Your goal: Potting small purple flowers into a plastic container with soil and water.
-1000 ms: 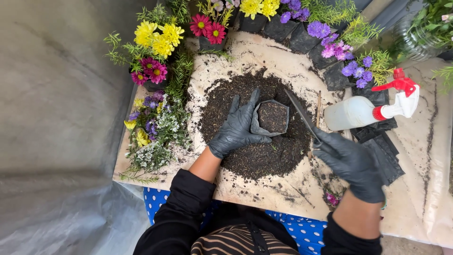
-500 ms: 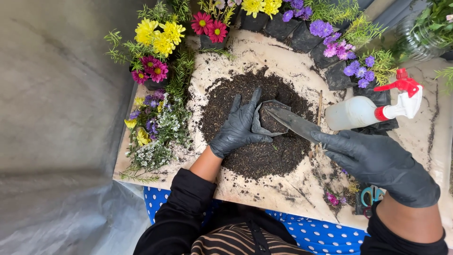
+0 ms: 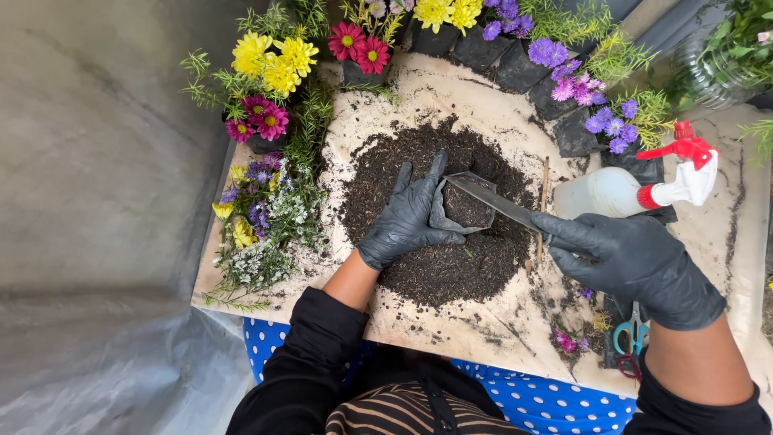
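Soil-strewn board (image 3: 451, 322), trowel (image 3: 495, 201) over pot (image 3: 463, 211)

**Counts around the soil heap**

One heap of dark potting soil (image 3: 439, 209) lies on one sheet of brown paper (image 3: 451, 322). Two black-gloved hands are there: the left hand (image 3: 407, 217) on the heap, the right hand (image 3: 636, 266) just right of it. On the heap sits one small black grow bag (image 3: 463, 211), with one metal trowel (image 3: 503, 208) reaching into it. Right of the heap: one thin wooden stick (image 3: 543, 201), one clear spray bottle (image 3: 636, 184) with a red trigger, one pair of scissors (image 3: 632, 342). Above the heap, two red daisy-like blooms (image 3: 358, 44). Up and left of it, two yellow blooms (image 3: 274, 60) show clearly; others are too crowded to count.
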